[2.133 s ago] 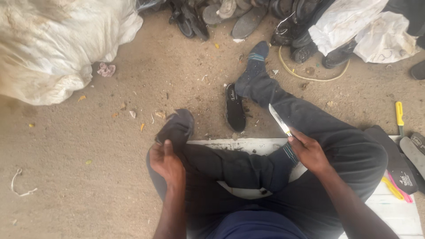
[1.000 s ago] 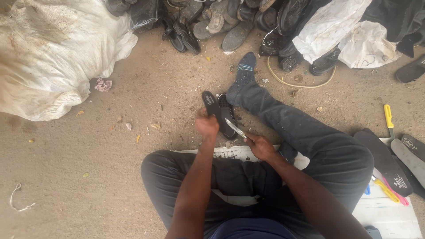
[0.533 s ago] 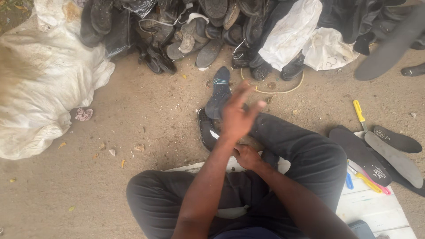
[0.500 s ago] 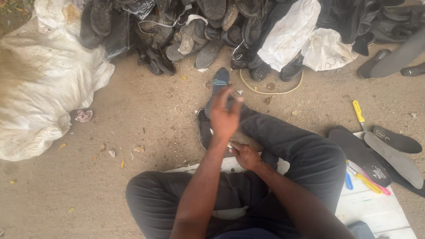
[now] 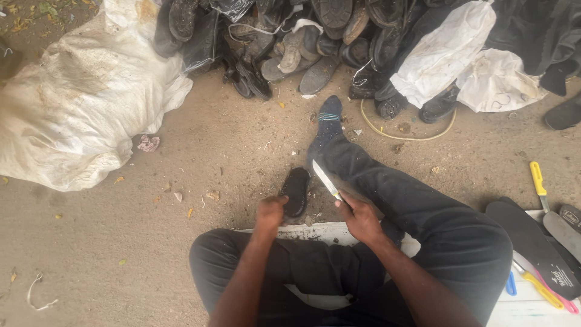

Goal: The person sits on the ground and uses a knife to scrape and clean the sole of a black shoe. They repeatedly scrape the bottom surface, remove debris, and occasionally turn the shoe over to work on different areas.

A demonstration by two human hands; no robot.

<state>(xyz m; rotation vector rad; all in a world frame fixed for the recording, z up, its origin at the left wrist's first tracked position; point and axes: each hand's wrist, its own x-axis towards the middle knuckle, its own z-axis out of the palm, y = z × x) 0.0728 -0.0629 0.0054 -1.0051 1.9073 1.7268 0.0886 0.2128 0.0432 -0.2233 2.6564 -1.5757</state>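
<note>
The left hand [image 5: 270, 212] is seen closed at the near end of a black shoe sole [image 5: 296, 191], which lies flat on the sandy ground [image 5: 212, 151] just beyond the seated person's crossed legs; whether the sole is actually gripped or only touched cannot be told. The right hand [image 5: 358, 216] is closed around the handle of a knife [image 5: 327, 181], whose pale blade is angled up and to the left, its tip just beside the right edge of the sole. A white board [image 5: 315, 232] is laid under the legs, its edge showing between the two hands. One leg is stretched away toward the far side, ending in a dark sock with light stripes [image 5: 328, 121]. At far left a large white sack [image 5: 78, 103] is slumped on the ground. Along the far edge a heap of worn dark shoes [image 5: 290, 42] is piled, with crumpled white bags [image 5: 472, 66] to its right. At near right, flat dark insoles [image 5: 532, 242] are laid beside a yellow-handled tool [image 5: 537, 178] and further coloured tools [image 5: 538, 289].
</note>
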